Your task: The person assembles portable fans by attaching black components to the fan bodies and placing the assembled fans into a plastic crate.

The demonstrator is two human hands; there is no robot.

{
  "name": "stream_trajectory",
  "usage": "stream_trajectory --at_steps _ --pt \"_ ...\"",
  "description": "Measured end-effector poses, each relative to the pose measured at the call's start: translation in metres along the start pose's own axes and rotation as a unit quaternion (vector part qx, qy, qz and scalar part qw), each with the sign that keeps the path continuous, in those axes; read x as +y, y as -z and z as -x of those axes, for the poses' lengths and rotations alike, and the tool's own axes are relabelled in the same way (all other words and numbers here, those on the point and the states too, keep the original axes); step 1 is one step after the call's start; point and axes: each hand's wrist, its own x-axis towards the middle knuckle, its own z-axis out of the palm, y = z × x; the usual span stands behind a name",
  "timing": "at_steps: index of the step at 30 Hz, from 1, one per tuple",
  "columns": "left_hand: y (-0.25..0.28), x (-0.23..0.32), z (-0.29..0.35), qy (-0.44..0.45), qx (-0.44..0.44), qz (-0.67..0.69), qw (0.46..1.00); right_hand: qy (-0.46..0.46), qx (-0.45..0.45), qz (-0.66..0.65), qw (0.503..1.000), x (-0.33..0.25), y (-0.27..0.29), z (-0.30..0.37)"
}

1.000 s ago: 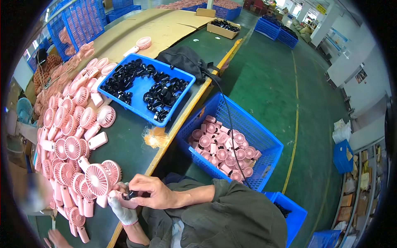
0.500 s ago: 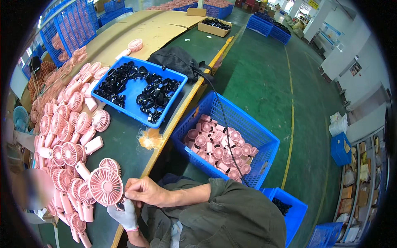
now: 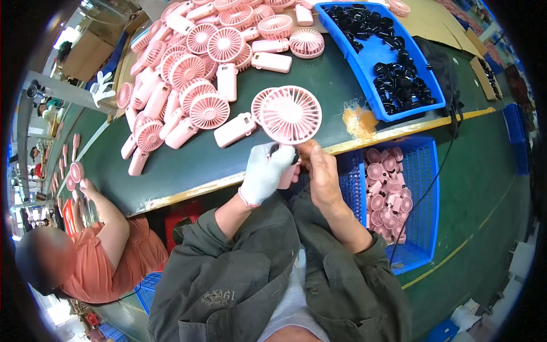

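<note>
A: Dozens of pink fans (image 3: 188, 80) lie heaped on the green bench (image 3: 188, 162) at the left, and one is held up at its near edge. Who has it?

B: Both hands. The left hand (image 3: 266, 174), in a white glove, is curled shut round the handle of the pink handheld fan (image 3: 290, 114). The bare right hand (image 3: 320, 171) is closed beside it, fingertips pinched at the neck just under the round grille. The fan stands upright over the bench edge, grille facing the camera.

A: How would you do this well?

B: I judge the work sits at the neck. So grip the handle firmly with the gloved hand, let the bare fingers do the fine part, and keep pressure off the thin grille ribs.

A: What can't you make out?

B: A small dark thing shows between the hands; whether it is a tool or a part I cannot tell. The handle is almost wholly covered by the glove. At far left a co-worker's hand (image 3: 85, 185) holds another small fan, blurred by the lens rim. To the right, the blue tray of black parts (image 3: 393, 62) on the bench is cut off at the top, and the blue crate of pink pieces (image 3: 393, 194) below the bench is partly behind the right forearm.
</note>
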Motion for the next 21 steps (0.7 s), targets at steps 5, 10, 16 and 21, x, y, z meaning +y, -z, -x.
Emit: stream_trajectory --at_steps 5,10,16,21 --pt "0.003 -0.012 -0.004 0.124 -0.131 0.15 0.972 -0.087 0.05 -0.055 0.993 0.0 -0.004 0.002" --pt "-0.002 -0.017 -0.005 0.206 -0.124 0.19 0.952 -0.112 0.093 -0.1 0.984 -0.007 -0.012 0.01" --pt "-0.005 -0.002 -0.008 0.172 -0.168 0.072 0.968 -0.034 0.063 -0.053 0.996 -0.003 -0.001 0.013" --pt "-0.008 0.01 -0.004 0.118 -0.183 -0.034 0.976 0.052 0.091 0.034 0.994 -0.025 -0.009 0.018"
